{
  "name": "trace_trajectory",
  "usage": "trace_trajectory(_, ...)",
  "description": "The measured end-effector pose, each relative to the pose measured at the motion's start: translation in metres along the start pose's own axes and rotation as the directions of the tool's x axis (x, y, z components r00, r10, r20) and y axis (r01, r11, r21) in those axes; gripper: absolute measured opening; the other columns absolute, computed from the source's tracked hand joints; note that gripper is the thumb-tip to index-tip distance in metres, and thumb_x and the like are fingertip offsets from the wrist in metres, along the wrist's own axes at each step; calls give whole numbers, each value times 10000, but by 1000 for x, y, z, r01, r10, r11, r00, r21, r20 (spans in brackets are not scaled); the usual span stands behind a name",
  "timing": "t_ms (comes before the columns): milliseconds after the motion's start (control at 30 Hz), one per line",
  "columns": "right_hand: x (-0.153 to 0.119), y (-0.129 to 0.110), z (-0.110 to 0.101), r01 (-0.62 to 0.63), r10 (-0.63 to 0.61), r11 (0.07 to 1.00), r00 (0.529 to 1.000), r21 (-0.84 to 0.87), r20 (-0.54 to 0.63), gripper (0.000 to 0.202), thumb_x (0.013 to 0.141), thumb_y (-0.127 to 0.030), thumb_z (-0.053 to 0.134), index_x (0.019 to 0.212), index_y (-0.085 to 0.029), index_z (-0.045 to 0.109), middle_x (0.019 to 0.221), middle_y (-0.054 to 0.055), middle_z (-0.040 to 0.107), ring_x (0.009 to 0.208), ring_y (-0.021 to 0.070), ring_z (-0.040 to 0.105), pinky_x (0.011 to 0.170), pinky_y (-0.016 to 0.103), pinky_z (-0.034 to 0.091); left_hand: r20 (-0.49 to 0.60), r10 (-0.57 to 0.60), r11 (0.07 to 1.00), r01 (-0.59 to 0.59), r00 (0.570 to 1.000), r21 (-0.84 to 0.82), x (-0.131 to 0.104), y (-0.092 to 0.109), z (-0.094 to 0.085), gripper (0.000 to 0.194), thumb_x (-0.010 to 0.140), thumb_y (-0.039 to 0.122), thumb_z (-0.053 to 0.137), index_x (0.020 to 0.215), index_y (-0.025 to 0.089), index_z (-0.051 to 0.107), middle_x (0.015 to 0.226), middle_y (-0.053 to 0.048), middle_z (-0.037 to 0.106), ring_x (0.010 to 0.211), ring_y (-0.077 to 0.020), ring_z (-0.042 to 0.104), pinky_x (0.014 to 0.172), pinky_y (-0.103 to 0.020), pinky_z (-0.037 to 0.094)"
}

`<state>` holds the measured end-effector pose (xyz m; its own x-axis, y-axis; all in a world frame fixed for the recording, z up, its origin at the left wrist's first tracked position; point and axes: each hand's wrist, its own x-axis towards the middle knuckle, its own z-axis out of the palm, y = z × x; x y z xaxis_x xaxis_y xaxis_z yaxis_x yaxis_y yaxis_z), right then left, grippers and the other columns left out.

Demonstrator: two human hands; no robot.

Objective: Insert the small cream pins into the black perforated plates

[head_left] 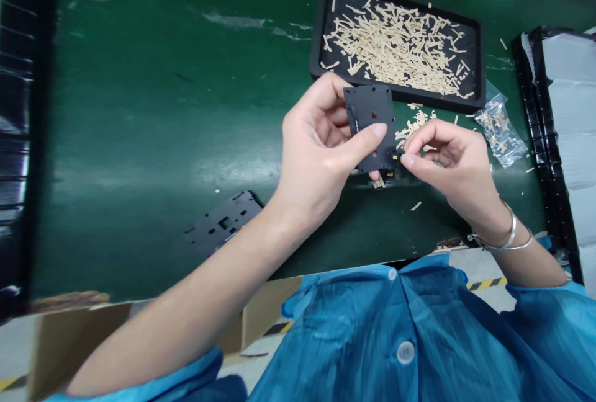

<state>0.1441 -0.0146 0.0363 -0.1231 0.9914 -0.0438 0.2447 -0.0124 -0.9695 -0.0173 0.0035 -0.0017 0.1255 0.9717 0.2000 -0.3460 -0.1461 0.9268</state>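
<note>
The left hand (310, 154) grips a black perforated plate (367, 104) above the green tabletop (139, 129), thumb across its face. The right hand (451, 157) is positioned beside the plate's lower corner, thumb and index fingertips nearly meeting; whether they pinch anything cannot be determined. A black tray (479, 73) of pale strips (391, 42) lies beyond the hands. A second perforated plate (226, 222) rests near the left forearm.
</note>
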Motion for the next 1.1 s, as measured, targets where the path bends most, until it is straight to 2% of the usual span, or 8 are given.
trace_trajectory(200, -1, -2, 1, 13, -13, 1000, 1000, -21, 1, 115, 676, -122, 642, 594, -181, 587, 651, -17, 581, 611, 90, 508, 507, 215, 391, 15, -22, 999, 23, 1000, -39, 0, 0, 0, 224, 774, 121, 733, 856, 192, 537, 756, 42, 552, 790, -184, 700, 535, -310, 632)
trace_trajectory(400, 0, 2, 0, -30, 29, 999, 999, 19, 39, 88, 678, -155, 671, 614, -172, 613, 652, -18, 588, 585, 79, 500, 475, 203, 365, 10, -23, 999, 23, 1000, -27, -1, 1, 2, 233, 771, 140, 745, 859, 193, 536, 766, 40, 557, 801, -185, 701, 548, -320, 642)
trace_trajectory(533, 2, 4, -1, -71, 67, 994, 996, 78, 52, 85, 672, -187, 693, 618, -169, 629, 639, -21, 588, 575, 78, 497, 458, 198, 348, -11, 1, 998, 0, 1000, 59, -2, -1, 1, 252, 769, 222, 766, 868, 194, 535, 790, 32, 572, 819, -194, 712, 555, -320, 652)
trace_trajectory(700, 5, 3, -2, -133, 120, 980, 988, 150, 95, 92, 662, -195, 696, 607, -169, 626, 613, -28, 577, 566, 78, 497, 489, 206, 390, -22, 40, 992, -38, 999, 118, -3, -4, -1, 297, 782, 366, 753, 918, 210, 540, 872, 14, 605, 895, -216, 716, 576, -330, 665)
trace_trajectory(833, 6, 2, -2, -154, 135, 973, 984, 171, 120, 95, 657, -193, 700, 607, -170, 623, 604, -34, 571, 563, 78, 499, 522, 217, 424, -6, -20, 999, 20, 1000, 40, -3, 0, 1, 261, 782, 253, 758, 911, 198, 538, 852, 17, 594, 931, -230, 704, 627, -375, 666)
trace_trajectory(933, 6, 3, -2, -152, 132, 973, 984, 176, 122, 103, 656, -191, 706, 609, -173, 616, 604, -35, 569, 563, 81, 501, 534, 223, 436, 7, -30, 1000, 30, 1000, -8, -2, 3, 2, 235, 782, 202, 751, 885, 205, 540, 797, 26, 590, 831, -202, 708, 539, -311, 641)
trace_trajectory(1100, 7, 5, -3, -149, 131, 977, 984, 153, 121, 119, 661, -203, 719, 617, -176, 612, 622, -27, 577, 595, 95, 524, 549, 233, 446, 3, -20, 1000, 20, 1000, -1, 0, 4, 3, 239, 766, 229, 767, 842, 212, 541, 770, 29, 598, 686, -163, 693, 402, -231, 571)
